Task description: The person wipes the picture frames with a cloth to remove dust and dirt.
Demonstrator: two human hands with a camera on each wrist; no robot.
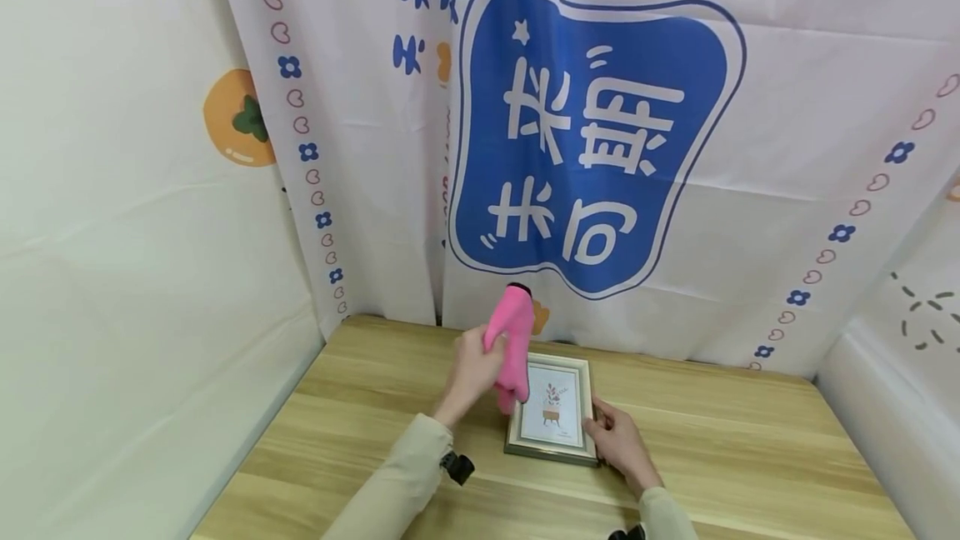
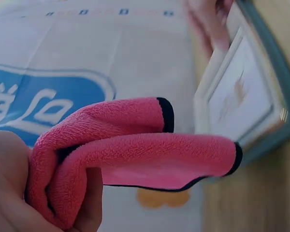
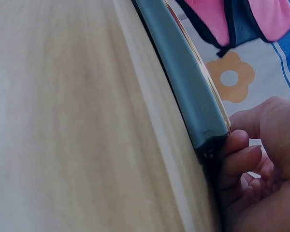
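Lower centre, left fingers (image 2: 93, 199) are gripping pink cloth (image 1: 517, 336), right fingers (image 3: 241, 160) pinching picture frame (image 1: 553, 407): apparently readying a wipe, needing cloth lowered!

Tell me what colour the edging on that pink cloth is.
The edging of the pink cloth looks near-black, clearest in the left wrist view.

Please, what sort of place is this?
Perhaps a curtained work booth: a light-brown wood-grain table, a white fabric curtain with blue printing behind it, and cream sheeting on the left.
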